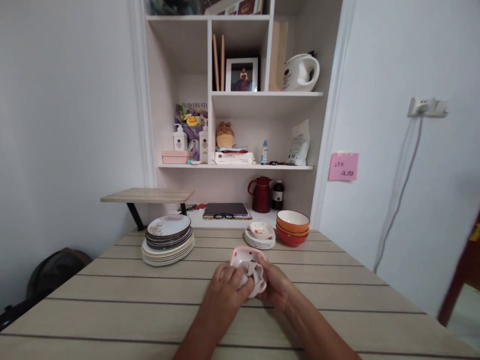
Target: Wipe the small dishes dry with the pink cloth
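A small white bowl [245, 253] with red dots and a pink rim is tilted toward me above the table's middle. My right hand [276, 286] grips its right side, thumb near the rim. Bunched in my left hand [229, 286] is a pale cloth [255, 276], pressed against the inside of the bowl. The cloth and fingers cover the lower part of the bowl. Just beyond, a similar small bowl [261, 230] rests on a stack of small white plates [260, 244].
Stacked plates [168, 237] stand at the left of the slatted table [142, 312], beside a raised wooden stand [148, 195]. Orange and red bowls [293, 229] are stacked at the back right. Behind are a red jug [261, 195], a dark bottle [278, 195] and a laptop [226, 209].
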Tool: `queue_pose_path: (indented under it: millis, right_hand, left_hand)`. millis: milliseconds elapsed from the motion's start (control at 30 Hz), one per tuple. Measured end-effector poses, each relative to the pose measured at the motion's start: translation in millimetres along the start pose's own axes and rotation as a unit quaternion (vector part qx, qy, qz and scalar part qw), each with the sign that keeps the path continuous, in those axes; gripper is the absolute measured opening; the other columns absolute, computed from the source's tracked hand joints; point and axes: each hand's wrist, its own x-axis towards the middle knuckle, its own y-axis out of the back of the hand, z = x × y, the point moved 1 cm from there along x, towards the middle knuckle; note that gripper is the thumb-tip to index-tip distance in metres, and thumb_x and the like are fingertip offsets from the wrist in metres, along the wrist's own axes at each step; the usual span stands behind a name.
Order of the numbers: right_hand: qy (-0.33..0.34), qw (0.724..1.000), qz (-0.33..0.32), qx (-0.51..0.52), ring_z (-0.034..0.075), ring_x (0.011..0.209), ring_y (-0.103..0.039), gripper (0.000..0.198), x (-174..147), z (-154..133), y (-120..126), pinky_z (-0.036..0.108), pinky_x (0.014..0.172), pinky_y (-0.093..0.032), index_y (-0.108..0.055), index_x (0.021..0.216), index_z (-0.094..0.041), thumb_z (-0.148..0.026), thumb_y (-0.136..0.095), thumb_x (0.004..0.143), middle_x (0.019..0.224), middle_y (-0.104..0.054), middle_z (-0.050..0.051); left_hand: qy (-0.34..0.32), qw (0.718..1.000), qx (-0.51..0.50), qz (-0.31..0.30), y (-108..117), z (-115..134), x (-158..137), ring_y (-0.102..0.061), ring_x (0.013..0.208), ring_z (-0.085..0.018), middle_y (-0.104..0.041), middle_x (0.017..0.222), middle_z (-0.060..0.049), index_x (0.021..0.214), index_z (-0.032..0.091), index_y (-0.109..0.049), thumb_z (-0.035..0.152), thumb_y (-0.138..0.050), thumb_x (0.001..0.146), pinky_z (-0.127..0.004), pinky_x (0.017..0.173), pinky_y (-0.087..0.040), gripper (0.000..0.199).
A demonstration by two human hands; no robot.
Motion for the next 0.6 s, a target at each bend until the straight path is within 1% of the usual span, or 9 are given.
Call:
queue_pose_path:
  millis: [67,167,233,333,367,400,467,533,600]
  right_hand:
    - [0.024,1.0,0.002,-0.019,0.02,0.064,-0.067,0.042,-0.5,-0.5,1.0,0.035,0.063,-0.053,-0.064,0.097,-0.017,-0.056,-0.057,0.085,0.081,-0.074,0.008]
    - [0.055,0.998,0.009,-0.031,0.021,0.066,-0.068,0.043,-1.1,2.3,0.2,0.037,0.063,-0.053,-0.063,0.101,-0.019,-0.058,-0.06,0.082,0.085,-0.075,0.008]
    - [0.068,0.997,0.013,-0.045,0.02,0.066,-0.067,0.045,-0.7,6.0,-0.3,0.034,0.06,-0.052,-0.062,0.103,-0.02,-0.06,-0.06,0.081,0.085,-0.074,0.007]
    - [0.095,0.993,0.002,-0.064,0.02,0.07,-0.067,0.047,0.9,12.3,-0.4,0.03,0.058,-0.051,-0.063,0.103,-0.021,-0.061,-0.062,0.079,0.089,-0.073,0.007]
    - [0.107,0.992,-0.002,-0.07,0.02,0.071,-0.067,0.046,1.3,14.1,-0.6,0.029,0.058,-0.051,-0.062,0.103,-0.021,-0.06,-0.063,0.079,0.089,-0.073,0.006]
    - [0.117,0.99,-0.008,-0.075,0.019,0.072,-0.066,0.045,1.3,15.8,-1.2,0.028,0.058,-0.05,-0.062,0.102,-0.021,-0.059,-0.065,0.078,0.088,-0.072,0.006]
    - [0.133,0.987,-0.026,-0.089,0.018,0.07,-0.064,0.044,-0.3,18.5,-4.1,0.027,0.057,-0.049,-0.062,0.102,-0.022,-0.057,-0.069,0.075,0.084,-0.071,0.003]
    - [0.147,0.982,-0.041,-0.113,0.017,0.067,-0.062,0.045,-4.1,20.6,-9.2,0.027,0.056,-0.048,-0.063,0.104,-0.023,-0.056,-0.071,0.074,0.081,-0.069,0.002]
    - [0.162,0.975,-0.053,-0.145,0.017,0.069,-0.061,0.047,-9.3,22.4,-15.7,0.028,0.06,-0.049,-0.065,0.105,-0.022,-0.057,-0.069,0.074,0.082,-0.069,0.003]
  left_hand:
    - [0.027,1.0,0.014,-0.009,-3.1,-2.4,-2.1,-0.055,0.11,-0.019,-0.062,0.121,-0.005,0.118,0.029,-0.059,0.018,-0.057,0.091,-0.045,0.103,-0.038,0.03]
    - [0.062,0.998,0.004,-0.018,-9.2,-6.4,-5.4,-0.056,0.109,-0.02,-0.061,0.122,-0.005,0.118,0.029,-0.06,0.015,-0.061,0.087,-0.042,0.097,-0.045,0.033]
    - [0.082,0.995,-0.039,-0.03,-11.7,-9.0,-6.7,-0.057,0.109,-0.021,-0.06,0.122,-0.006,0.117,0.027,-0.06,0.018,-0.068,0.082,-0.039,0.092,-0.049,0.037]
    - [0.096,0.985,-0.129,-0.062,-11.0,-11.3,-6.1,-0.057,0.11,-0.023,-0.058,0.123,-0.008,0.118,0.024,-0.06,0.03,-0.078,0.074,-0.037,0.091,-0.051,0.048]
    - [0.095,0.981,-0.149,-0.073,-10.1,-11.5,-5.2,-0.057,0.109,-0.023,-0.059,0.121,-0.008,0.116,0.024,-0.061,0.032,-0.079,0.072,-0.036,0.09,-0.051,0.048]
    - [0.096,0.979,-0.16,-0.083,-9.3,-11.4,-4.2,-0.058,0.106,-0.022,-0.06,0.118,-0.007,0.113,0.024,-0.062,0.032,-0.08,0.071,-0.035,0.088,-0.051,0.045]
    - [0.104,0.979,-0.15,-0.096,-8.0,-11.1,-2.2,-0.06,0.1,-0.021,-0.062,0.111,-0.004,0.105,0.025,-0.065,0.025,-0.078,0.072,-0.031,0.084,-0.051,0.035]
    - [0.118,0.983,-0.11,-0.088,-7.2,-11.2,-0.9,-0.061,0.094,-0.019,-0.063,0.106,-0.003,0.1,0.026,-0.067,0.019,-0.074,0.075,-0.029,0.08,-0.049,0.026]
    - [0.131,0.987,-0.07,-0.068,-6.0,-12.2,-0.6,-0.06,0.091,-0.019,-0.064,0.104,-0.003,0.102,0.026,-0.067,0.018,-0.068,0.079,-0.03,0.078,-0.048,0.024]
